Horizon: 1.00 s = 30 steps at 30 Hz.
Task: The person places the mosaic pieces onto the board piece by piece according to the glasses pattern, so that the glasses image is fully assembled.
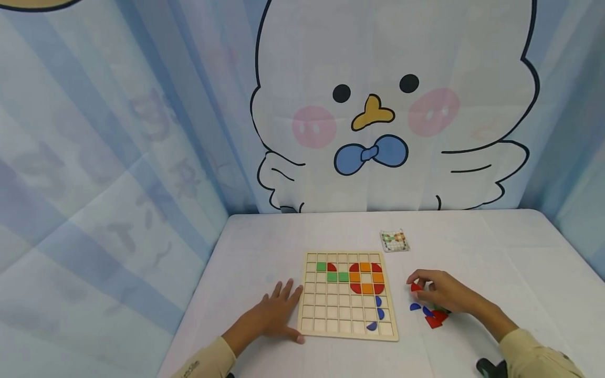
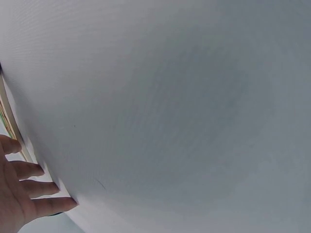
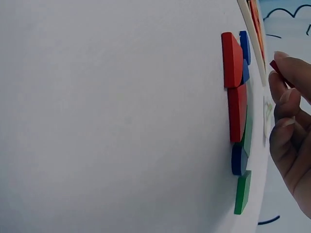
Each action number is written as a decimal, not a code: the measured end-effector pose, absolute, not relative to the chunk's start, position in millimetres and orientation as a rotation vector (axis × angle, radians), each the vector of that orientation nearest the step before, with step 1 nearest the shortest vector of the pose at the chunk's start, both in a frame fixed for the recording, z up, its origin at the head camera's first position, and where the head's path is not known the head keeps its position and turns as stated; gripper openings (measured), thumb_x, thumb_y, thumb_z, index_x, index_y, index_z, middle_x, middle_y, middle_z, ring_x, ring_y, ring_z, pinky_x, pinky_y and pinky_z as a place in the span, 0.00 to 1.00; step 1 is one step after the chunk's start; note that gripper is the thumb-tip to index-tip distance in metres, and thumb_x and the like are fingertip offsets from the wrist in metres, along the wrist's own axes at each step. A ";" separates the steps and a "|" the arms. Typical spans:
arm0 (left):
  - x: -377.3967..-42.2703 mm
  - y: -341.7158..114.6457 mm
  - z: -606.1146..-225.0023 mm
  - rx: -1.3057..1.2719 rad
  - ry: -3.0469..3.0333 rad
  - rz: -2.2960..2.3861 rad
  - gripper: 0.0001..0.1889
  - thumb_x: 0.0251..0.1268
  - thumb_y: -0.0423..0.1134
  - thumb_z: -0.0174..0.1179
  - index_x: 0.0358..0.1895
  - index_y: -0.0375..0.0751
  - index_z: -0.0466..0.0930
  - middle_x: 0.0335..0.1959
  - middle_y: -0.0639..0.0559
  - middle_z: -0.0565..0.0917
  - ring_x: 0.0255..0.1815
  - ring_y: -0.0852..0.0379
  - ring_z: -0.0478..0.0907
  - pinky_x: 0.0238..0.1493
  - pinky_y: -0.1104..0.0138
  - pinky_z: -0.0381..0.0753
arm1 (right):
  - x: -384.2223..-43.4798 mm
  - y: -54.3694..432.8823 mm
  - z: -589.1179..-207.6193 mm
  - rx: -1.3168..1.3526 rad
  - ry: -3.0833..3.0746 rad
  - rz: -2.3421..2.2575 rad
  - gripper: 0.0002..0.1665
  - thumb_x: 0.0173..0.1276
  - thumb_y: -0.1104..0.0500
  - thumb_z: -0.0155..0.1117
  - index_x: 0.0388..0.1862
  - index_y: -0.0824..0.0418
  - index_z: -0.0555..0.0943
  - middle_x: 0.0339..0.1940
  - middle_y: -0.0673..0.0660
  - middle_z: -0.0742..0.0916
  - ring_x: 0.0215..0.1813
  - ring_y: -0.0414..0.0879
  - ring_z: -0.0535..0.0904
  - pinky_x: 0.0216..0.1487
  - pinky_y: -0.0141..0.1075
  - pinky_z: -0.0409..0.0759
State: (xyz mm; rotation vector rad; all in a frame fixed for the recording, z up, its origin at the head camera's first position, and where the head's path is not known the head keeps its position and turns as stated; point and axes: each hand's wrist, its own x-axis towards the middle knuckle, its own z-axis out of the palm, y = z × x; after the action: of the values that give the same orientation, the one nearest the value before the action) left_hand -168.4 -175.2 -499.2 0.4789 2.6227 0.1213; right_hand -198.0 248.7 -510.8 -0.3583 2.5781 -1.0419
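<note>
A wooden grid board [image 1: 326, 311] lies on the table, with red, orange and green pieces set in its upper cells and blue half-circles [image 1: 380, 313] at its lower right. My left hand [image 1: 274, 312] rests at the board's left edge, fingers spread. Between thumb and fingers, my right hand [image 1: 444, 290] pinches a red piece [image 1: 416, 287], just right of the board. Below that hand lie loose red pieces [image 3: 237, 114], blue pieces [image 3: 238, 159] and green pieces [image 3: 243, 192]. The held piece [image 3: 274, 66] is partly hidden by the fingers in the right wrist view.
A small pattern card [image 1: 394, 241] lies behind the board, toward the right. The white-covered table [image 1: 264, 236] meets a curtain [image 1: 368, 191] with a cartoon figure at its back. Something dark [image 1: 491, 367] shows beside the right sleeve at the front.
</note>
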 end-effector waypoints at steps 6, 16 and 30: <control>-169.2 -175.7 -498.7 0.483 2.624 0.128 0.63 0.43 0.73 0.69 0.81 0.48 0.50 0.83 0.40 0.47 0.82 0.34 0.46 0.72 0.36 0.61 | -206.4 235.2 -507.0 -0.473 2.588 -1.060 0.16 0.63 0.58 0.73 0.49 0.57 0.83 0.32 0.50 0.80 0.33 0.44 0.74 0.31 0.30 0.79; -171.3 -178.7 -504.7 0.489 2.624 0.132 0.64 0.43 0.75 0.68 0.82 0.49 0.49 0.83 0.40 0.47 0.82 0.33 0.45 0.72 0.35 0.61 | -223.7 203.5 -499.8 -0.490 2.558 -1.124 0.18 0.63 0.56 0.75 0.50 0.60 0.85 0.30 0.51 0.81 0.27 0.44 0.76 0.27 0.34 0.83; -172.6 -178.8 -508.4 0.485 2.625 0.115 0.64 0.42 0.76 0.67 0.82 0.50 0.48 0.83 0.41 0.47 0.82 0.34 0.45 0.72 0.35 0.61 | -249.0 164.2 -498.0 -0.722 2.499 -1.123 0.19 0.65 0.57 0.72 0.53 0.62 0.84 0.29 0.49 0.80 0.32 0.41 0.76 0.29 0.32 0.80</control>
State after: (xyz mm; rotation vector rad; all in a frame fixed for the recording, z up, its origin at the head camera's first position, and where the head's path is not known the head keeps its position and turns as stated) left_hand -172.6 -178.8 -508.4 0.4850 2.6246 0.1153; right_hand -249.0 164.2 -498.0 -0.7219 2.4986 -1.1229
